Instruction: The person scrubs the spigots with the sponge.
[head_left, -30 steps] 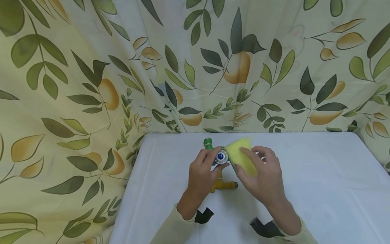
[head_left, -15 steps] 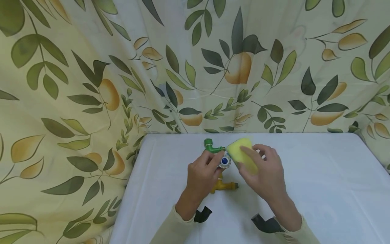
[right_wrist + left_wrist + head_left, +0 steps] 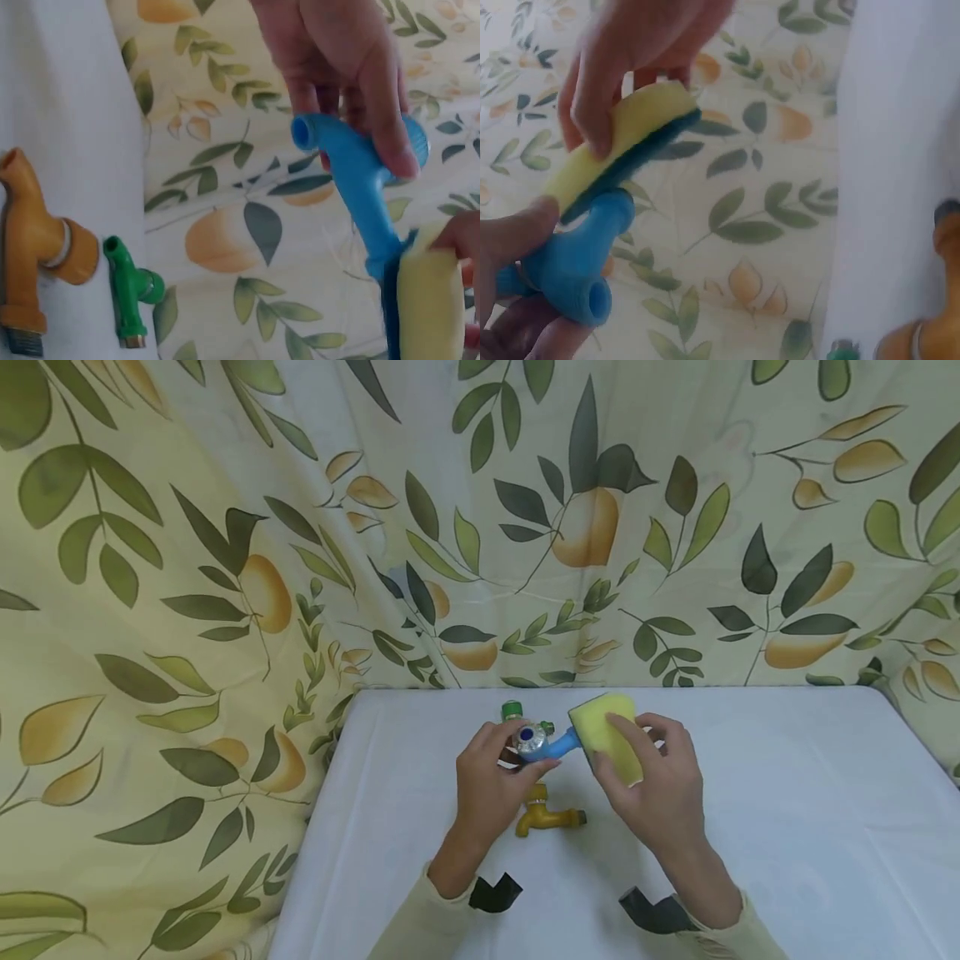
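Observation:
My left hand (image 3: pixel 487 793) grips a blue plastic tap (image 3: pixel 561 746) by its knob end, above the table. The tap's knob is clear with a dark blue centre. In my right hand (image 3: pixel 663 793) is a yellow sponge (image 3: pixel 606 727) with a dark green scouring side, pinched between thumb and fingers. The left wrist view shows that green side against the end of the tap's pipe (image 3: pixel 615 210). In the right wrist view the sponge (image 3: pixel 431 307) also meets the pipe end, while the tap's open spout (image 3: pixel 304 133) points away.
A yellow-orange tap (image 3: pixel 551 818) lies on the white-covered table (image 3: pixel 787 827) below the hands. Behind the left hand lies a green tap (image 3: pixel 512 710), partly hidden. Black pieces (image 3: pixel 495 893) show by both wrists. A leaf-patterned curtain (image 3: pixel 465 527) hangs behind the table.
My left hand has turned the tap, so its blue body now shows and its knob sits farther left. The sponge has moved slightly right and stays pinched.

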The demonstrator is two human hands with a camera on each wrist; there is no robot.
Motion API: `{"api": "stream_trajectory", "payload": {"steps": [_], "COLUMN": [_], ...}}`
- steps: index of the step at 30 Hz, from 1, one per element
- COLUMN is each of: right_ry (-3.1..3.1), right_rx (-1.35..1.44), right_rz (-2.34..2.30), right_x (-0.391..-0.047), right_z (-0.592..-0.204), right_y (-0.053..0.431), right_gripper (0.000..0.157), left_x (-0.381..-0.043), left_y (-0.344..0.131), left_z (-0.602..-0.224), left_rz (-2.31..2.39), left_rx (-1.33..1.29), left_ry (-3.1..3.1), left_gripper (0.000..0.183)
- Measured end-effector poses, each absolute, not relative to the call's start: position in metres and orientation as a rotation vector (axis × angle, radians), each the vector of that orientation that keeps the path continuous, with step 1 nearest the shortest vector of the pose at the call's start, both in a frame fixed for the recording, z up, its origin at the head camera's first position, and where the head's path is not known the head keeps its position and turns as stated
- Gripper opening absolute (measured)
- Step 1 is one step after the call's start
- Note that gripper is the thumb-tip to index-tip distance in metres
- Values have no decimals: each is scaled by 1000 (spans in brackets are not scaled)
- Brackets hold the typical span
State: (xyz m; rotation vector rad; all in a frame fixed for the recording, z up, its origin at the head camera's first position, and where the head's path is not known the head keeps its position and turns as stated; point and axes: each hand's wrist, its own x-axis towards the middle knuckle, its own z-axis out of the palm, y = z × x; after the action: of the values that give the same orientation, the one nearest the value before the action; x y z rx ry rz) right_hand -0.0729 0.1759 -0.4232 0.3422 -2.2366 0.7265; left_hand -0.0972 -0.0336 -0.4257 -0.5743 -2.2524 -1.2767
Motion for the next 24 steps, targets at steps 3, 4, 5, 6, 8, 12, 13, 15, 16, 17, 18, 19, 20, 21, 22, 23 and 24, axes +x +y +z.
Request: {"api": "stream_trajectory", "payload": {"steps": [3, 4, 5, 6, 8, 12, 13, 15, 16, 17, 18, 19, 20, 21, 22, 23, 24], "right_ry": [-2215, -2205, -2196, -2189, -2199, -2210, -2204, -2176, -2174, -2180, -2190, -2192, -2192, -2192, -2182, -2181, -2187], "right_rx": [368, 369, 363, 350, 353, 371, 363, 345, 352, 369, 387, 397, 397, 389, 373, 362, 361], "right_rz": [737, 741, 740, 736, 718, 689, 691, 696, 699, 701, 694, 691, 692, 696, 706, 706, 702], "right_x": [-72, -72, -72, -72, -71, -69, -69, -69, -69, -68, -67, -67, -67, -68, -67, -67, -67], "right_z": [-426, -427, -428, -428, -429, -430, -430, -431, -432, -432, -432, -432, -432, -431, -431, -431, -431], "right_y": [174, 174, 174, 173, 173, 173, 173, 173, 173, 173, 174, 174, 175, 175, 175, 175, 175], "right_gripper": [43, 43, 43, 43, 45, 49, 49, 48, 48, 48, 49, 49, 49, 49, 48, 48, 49], "left_x": [-97, -97, -97, -97, -97, -95, -95, -95, -94, -94, -94, -94, -94, -94, -94, -94, -93], "left_y": [-34, -34, -34, -34, -34, -34, -34, -34, -33, -33, -33, -32, -32, -32, -31, -30, -30], "left_z": [-426, -426, -426, -426, -426, -424, -424, -424, -425, -425, -425, -425, -425, -425, -425, -425, -425], "left_rz": [-1517, -1555, -1584, -1604, -1636, -1666, -1665, -1657, -1655, -1648, -1642, -1640, -1636, -1637, -1638, -1638, -1637], "left_rx": [-494, -481, -471, -465, -454, -433, -435, -437, -436, -439, -438, -437, -436, -436, -438, -442, -445], "left_ry": [-2224, -2217, -2211, -2206, -2198, -2200, -2203, -2205, -2201, -2196, -2193, -2190, -2189, -2187, -2183, -2180, -2179], "left_gripper": [53, 53, 52, 52, 52, 53, 53, 53, 52, 52, 52, 52, 52, 52, 53, 53, 53]}}
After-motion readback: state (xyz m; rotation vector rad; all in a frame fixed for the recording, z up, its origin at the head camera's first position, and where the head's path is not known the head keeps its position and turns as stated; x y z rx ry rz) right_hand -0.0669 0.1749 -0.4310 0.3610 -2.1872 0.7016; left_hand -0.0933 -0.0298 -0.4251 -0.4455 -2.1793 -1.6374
